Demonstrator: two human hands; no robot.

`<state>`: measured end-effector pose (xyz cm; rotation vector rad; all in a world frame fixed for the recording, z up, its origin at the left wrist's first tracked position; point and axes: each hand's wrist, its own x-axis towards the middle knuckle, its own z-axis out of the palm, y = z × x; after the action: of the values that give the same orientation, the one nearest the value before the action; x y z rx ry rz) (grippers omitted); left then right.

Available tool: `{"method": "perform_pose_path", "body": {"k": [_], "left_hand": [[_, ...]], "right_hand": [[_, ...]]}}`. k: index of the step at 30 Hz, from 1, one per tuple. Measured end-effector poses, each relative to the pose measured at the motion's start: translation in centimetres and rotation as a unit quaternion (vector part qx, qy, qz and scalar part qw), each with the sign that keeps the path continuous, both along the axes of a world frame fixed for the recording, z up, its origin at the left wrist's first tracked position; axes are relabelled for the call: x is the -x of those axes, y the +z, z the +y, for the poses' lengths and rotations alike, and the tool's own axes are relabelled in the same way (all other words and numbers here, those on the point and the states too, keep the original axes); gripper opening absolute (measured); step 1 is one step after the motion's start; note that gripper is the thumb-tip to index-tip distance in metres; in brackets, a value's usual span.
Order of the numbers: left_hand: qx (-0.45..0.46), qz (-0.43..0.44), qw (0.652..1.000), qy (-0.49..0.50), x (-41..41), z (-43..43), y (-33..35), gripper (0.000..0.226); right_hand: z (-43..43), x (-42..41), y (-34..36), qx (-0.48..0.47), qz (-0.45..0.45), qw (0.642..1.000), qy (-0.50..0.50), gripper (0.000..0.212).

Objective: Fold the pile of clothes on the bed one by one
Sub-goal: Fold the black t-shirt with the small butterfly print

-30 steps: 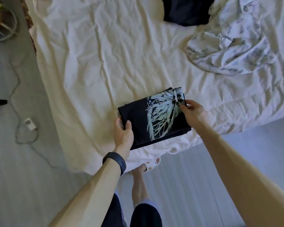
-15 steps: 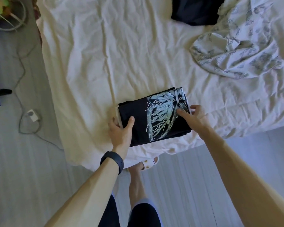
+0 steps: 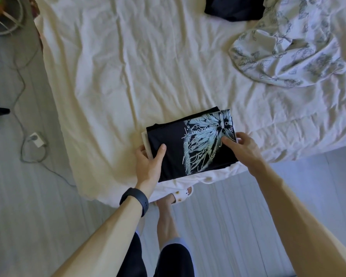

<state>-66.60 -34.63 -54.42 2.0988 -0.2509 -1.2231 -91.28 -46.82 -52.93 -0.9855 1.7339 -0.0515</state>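
Hands: the left hand, black band at the wrist, grips the left edge of the folded black shirt, thumb on top. The right hand pinches its right edge, thumb on the pale wing print. Shirt: at the near edge of the bed, over a folded cream item. Patterned white cloth: crumpled, toward the far right corner. Dark garment: just beside it, farther back.

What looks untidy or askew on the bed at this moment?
The folded black shirt, held by the left hand and right hand, lies tilted against the edge of the bed, and a pale layer beneath pokes out at its left side. The patterned cloth at the upper right lies crumpled, unfolded.
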Motion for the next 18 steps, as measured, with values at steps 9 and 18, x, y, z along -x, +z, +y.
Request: {"method": "perform_pose_path", "body": {"k": [9, 18], "left_hand": [[0.087, -0.480, 0.731, -0.478, 3.2, -2.4, -0.8, 0.074], [0.074, -0.509, 0.711, -0.479, 1.8, -2.3, -7.1, 0.087]], "right_hand": [[3.7, -7.9, -0.8, 0.428, 0.215, 0.832, 0.281, 0.050], [3.0, -6.0, -8.7, 0.343, 0.251, 0.860, 0.283, 0.062]]}}
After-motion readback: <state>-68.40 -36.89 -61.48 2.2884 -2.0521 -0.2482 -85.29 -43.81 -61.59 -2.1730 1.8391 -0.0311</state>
